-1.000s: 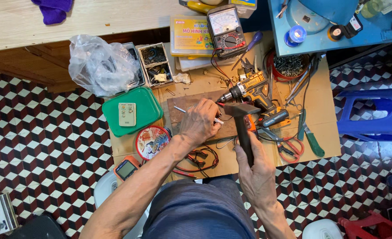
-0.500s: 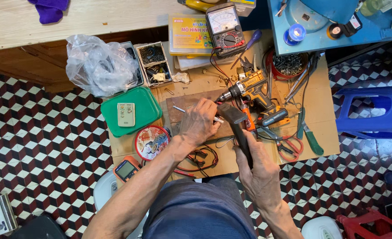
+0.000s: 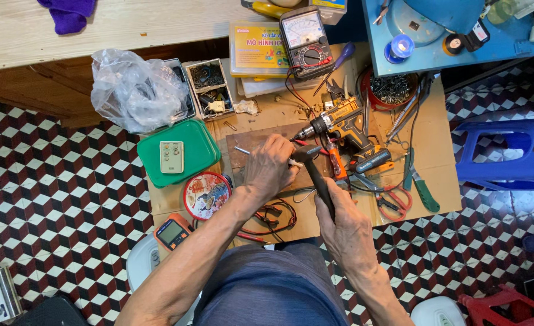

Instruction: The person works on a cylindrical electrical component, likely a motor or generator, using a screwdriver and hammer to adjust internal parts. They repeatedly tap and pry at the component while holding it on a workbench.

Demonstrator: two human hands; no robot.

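Observation:
My right hand (image 3: 346,224) grips the dark handle of a hammer (image 3: 313,164), whose black head sits just right of my left hand's fingertips. My left hand (image 3: 270,167) rests on a brown wooden board (image 3: 243,145) and pinches a small pale piece at its fingertips; what that piece is cannot be made out. A thin metal rod lies on the board just left of that hand. A yellow and black cordless drill (image 3: 339,121) lies just beyond the hammer head.
The low wooden table (image 3: 436,175) is crowded: green tray (image 3: 202,150) with a small remote, round tin (image 3: 205,194), analog multimeter (image 3: 303,39), orange meter (image 3: 171,232), pliers and cutters at right, clear plastic bag (image 3: 135,90). A blue stool (image 3: 508,154) stands right on checkered floor.
The hammer head has come down and moved left, closer to my left hand's fingertips. My left hand stays on the board.

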